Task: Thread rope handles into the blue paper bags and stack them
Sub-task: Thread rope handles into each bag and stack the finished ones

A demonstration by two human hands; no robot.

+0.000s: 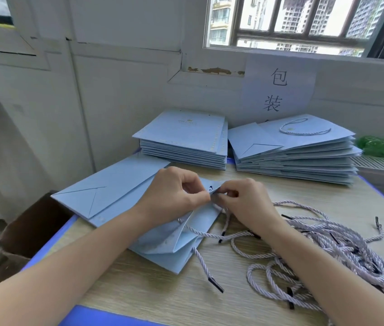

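A flat blue paper bag [115, 191] lies on the table in front of me, its open top edge lifted. My left hand [174, 191] and my right hand [245, 198] meet at that top edge and pinch a pale twisted rope end [210, 189] where it pokes through the paper. More of that rope [209, 235] trails out over the bag's lower flap. A loose pile of rope handles [327, 255] with black tips lies to the right.
Two stacks of blue bags stand at the back: one without ropes [184, 142], one with a rope handle on top [303, 149]. A paper sign [278, 90] hangs on the wall. A brown box [33, 227] sits left of the blue-edged table [233, 302].
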